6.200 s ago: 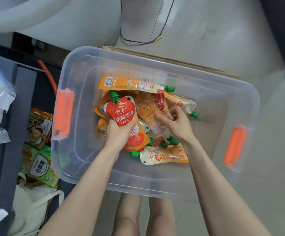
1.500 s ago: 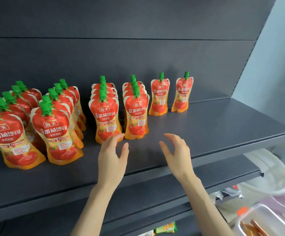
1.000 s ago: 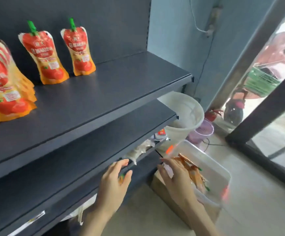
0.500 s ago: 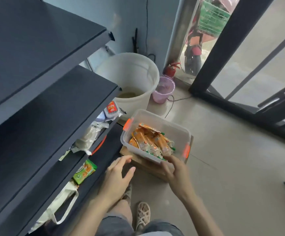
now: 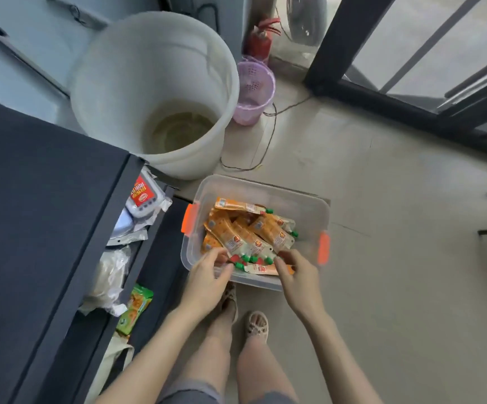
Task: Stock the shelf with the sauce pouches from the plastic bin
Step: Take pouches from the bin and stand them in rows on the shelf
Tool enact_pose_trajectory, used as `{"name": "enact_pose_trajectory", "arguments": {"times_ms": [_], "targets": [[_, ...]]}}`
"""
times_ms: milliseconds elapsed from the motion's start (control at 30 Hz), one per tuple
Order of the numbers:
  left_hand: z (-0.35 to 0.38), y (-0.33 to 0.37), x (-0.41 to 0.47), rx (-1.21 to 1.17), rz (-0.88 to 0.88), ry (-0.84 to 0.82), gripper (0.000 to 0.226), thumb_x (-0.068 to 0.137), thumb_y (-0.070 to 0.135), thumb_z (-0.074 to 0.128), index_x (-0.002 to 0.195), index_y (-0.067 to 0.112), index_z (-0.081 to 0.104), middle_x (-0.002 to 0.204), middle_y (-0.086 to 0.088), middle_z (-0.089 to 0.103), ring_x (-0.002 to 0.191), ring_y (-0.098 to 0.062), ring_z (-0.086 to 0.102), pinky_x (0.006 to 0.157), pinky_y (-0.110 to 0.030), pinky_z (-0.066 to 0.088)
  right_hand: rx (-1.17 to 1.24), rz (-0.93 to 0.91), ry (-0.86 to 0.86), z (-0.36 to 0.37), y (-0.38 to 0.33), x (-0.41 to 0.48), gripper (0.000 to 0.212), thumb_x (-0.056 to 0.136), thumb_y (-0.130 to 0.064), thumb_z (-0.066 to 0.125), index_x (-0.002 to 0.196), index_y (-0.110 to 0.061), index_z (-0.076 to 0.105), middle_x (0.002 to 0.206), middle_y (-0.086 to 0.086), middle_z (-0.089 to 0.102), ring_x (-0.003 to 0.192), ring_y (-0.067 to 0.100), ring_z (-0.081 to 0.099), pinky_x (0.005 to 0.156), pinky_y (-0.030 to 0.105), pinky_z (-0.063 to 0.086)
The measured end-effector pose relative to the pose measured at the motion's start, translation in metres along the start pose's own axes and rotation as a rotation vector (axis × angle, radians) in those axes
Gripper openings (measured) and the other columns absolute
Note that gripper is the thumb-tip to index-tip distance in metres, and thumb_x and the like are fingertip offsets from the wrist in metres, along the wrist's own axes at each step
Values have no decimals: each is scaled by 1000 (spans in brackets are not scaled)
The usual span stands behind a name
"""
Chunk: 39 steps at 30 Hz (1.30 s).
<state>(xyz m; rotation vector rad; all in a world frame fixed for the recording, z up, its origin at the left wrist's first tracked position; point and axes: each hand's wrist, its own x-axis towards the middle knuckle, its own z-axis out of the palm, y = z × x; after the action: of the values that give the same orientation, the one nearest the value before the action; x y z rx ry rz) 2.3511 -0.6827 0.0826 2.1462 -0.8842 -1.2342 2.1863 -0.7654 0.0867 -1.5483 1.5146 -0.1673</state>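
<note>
Touching pouches (image 5: 248,237), left hand (image 5: 207,282) half-open

One wide-angle view only, from head height, pitched steeply down at the floor (image 5: 396,258) and slightly forward. Near to the left hand (image 5: 207,282) and right hand (image 5: 299,279) at lower centre, over the plastic bin (image 5: 303,205) just ahead of the feet (image 5: 257,325); shelf (image 5: 47,214) down the left edge, door frame (image 5: 332,39) at upper right, white bucket (image 5: 155,68) at top.
</note>
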Motion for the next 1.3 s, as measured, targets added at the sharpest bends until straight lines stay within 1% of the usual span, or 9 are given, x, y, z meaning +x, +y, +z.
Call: {"name": "enact_pose_trajectory", "arguments": {"times_ms": [100,333,467,533,800,933,1033,1167,1300], "targets": [[11,-16,46,-25,-88,-35,20,91,19,58,109,26,52,102,5,60,96,-7,56,71,-8,39,43,78,6,21,10,37,19,94,-22,56,107,-13,66,103,2,70,97,17,62,87,36,50],[56,-72,134,-20,-240,-46,32,91,22,59,121,18,51,111,1,60,93,-7,55,67,-10,39,82,216,-3,80,61,121,17,93,-25,55,101,-15,66,95,-3,66,88,9,58,76,22,42],[84,-106,174,-20,-313,3,51,88,24,63,134,17,41,136,-5,46,116,-19,52,91,-30,47,74,278,-21,112,104,155,16,93,-27,55,102,-17,64,100,-2,66,94,13,59,81,27,44],[97,-121,191,-57,-389,43,67,86,28,66,141,17,30,145,-7,34,127,-24,44,103,-40,39,78,297,-23,125,127,169,23,92,-27,55,112,-16,62,110,-1,64,106,17,58,88,31,45],[145,-155,224,-169,-548,309,91,74,36,76,144,14,22,140,-11,30,130,-29,37,107,-43,32,-38,299,44,149,192,202,64,89,-36,60,144,-18,32,153,6,29,141,26,20,116,45,16],[151,-160,235,-248,-573,423,91,66,31,83,135,14,27,138,-9,39,126,-24,43,104,-35,36,-147,322,61,148,211,218,66,82,-46,66,137,-21,41,139,9,38,132,28,31,114,44,17],[154,-163,236,-285,-583,427,93,62,32,86,130,16,25,134,-8,45,118,-23,50,102,-44,43,-151,337,42,146,217,227,59,75,-48,72,122,-20,49,129,9,40,126,29,33,109,41,17],[155,-160,235,-304,-597,384,108,63,40,84,140,21,11,141,-7,40,126,-23,44,105,-41,38,-108,337,-33,139,215,236,49,69,-50,76,94,-24,43,103,-1,53,106,25,46,91,34,20],[151,-158,232,-243,-610,328,90,66,48,79,132,20,25,133,-5,48,121,-25,49,101,-45,42,-130,237,-116,129,207,234,32,74,-51,71,91,-31,52,94,-5,62,97,19,48,80,28,12]]}}
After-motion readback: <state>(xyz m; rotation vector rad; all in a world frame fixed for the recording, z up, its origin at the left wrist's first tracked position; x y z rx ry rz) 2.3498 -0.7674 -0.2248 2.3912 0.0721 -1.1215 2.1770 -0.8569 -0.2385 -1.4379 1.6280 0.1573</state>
